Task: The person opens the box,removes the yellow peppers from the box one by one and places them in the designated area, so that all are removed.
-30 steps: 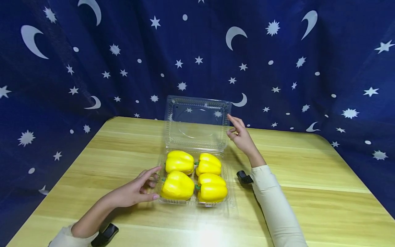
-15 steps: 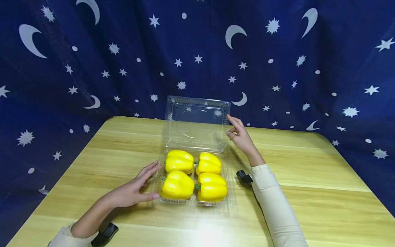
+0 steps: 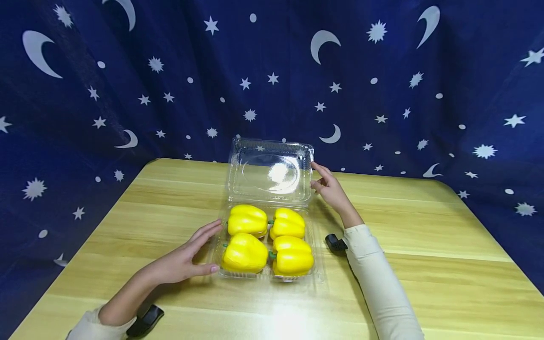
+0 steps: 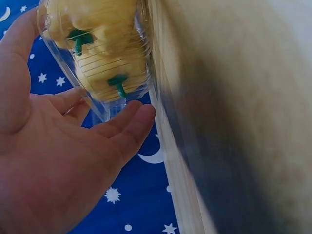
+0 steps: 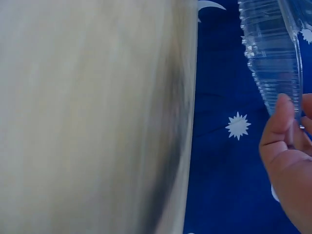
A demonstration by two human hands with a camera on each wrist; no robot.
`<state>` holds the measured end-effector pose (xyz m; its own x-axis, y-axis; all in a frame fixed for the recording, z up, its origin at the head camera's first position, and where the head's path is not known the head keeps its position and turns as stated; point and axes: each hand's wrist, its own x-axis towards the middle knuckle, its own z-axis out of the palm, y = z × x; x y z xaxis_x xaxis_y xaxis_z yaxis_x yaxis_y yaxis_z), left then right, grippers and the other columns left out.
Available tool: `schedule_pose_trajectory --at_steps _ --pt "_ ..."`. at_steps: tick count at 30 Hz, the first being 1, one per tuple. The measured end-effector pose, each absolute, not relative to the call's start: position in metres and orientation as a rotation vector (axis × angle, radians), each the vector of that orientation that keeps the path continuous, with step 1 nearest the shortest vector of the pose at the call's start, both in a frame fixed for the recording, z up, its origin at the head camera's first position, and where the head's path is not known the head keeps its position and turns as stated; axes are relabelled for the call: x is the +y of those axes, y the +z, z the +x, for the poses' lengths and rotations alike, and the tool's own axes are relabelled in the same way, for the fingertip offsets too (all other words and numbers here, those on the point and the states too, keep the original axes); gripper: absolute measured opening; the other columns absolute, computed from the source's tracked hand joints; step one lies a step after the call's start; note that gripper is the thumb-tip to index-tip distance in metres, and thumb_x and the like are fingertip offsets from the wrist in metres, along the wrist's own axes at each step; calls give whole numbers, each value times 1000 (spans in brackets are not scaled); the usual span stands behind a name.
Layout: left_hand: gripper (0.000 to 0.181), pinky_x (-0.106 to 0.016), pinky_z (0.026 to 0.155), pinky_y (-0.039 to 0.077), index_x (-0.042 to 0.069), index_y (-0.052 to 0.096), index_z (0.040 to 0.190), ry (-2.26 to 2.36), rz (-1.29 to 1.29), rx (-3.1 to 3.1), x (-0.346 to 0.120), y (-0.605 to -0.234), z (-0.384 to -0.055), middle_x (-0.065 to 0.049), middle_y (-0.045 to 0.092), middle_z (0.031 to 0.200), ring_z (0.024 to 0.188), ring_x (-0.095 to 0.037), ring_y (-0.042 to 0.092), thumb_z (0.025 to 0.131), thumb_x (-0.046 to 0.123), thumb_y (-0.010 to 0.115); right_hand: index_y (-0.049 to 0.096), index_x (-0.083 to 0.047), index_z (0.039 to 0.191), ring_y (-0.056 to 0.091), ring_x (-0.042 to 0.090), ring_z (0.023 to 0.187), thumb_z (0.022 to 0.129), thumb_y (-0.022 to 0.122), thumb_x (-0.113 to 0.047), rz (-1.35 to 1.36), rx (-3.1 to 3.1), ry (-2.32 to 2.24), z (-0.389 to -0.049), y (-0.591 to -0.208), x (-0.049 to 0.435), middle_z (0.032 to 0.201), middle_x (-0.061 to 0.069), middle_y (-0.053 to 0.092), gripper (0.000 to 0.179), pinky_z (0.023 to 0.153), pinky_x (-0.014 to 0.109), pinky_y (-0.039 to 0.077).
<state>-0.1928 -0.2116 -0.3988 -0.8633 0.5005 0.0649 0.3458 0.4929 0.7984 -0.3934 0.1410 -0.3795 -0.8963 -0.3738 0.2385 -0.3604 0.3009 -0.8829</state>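
Several yellow bell peppers [image 3: 245,253] with green stems sit in the base of a clear plastic clamshell container [image 3: 318,271] on the table. The container's hinged lid [image 3: 272,172] stands raised at the back, a bright glare on it. My right hand [image 3: 335,191] pinches the lid's right edge between thumb and fingers; in the right wrist view the thumb [image 5: 282,114] lies along the ribbed side wall. At the left side of the base, my left hand [image 3: 184,257] rests with fingers spread and fairly straight, the fingertips right at the rim.
A light wooden table [image 3: 425,264] lies under everything. Behind it hangs a dark blue curtain [image 3: 280,52] with white moons and stars. Black wrist devices sit below each wrist, one near the right sleeve [image 3: 335,244].
The lid leans farther back, its top edge lower in view, and my right hand has followed it slightly down. My left fingers have straightened; the peppers stay in place.
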Motion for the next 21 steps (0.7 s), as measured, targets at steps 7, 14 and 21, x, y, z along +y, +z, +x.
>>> schedule_pose_trajectory --at_steps 7,14,21 --pt "80 -64 100 19 7 15 146 1316 748 2557 -212 -400 -194 -12 3 152 136 -40 12 86 27 63 28 -4 143 50 11 77 94 44 -5 -617 2534 -1599 -395 -383 142 145 15 27 51 65 25 45" --pt "81 -63 101 20 5 15 145 1322 753 2558 -212 -399 -194 -12 4 152 136 -39 14 85 27 64 27 -6 143 53 24 88 97 40 -12 -529 2516 -1480 -395 -384 142 147 14 26 49 67 27 45" --pt "81 -61 101 21 5 16 145 1325 730 2561 -212 -397 -194 -11 5 152 136 -38 15 84 28 65 22 -3 144 50 21 95 99 35 -16 -461 2399 -1392 -395 -389 144 147 16 27 49 74 30 46"
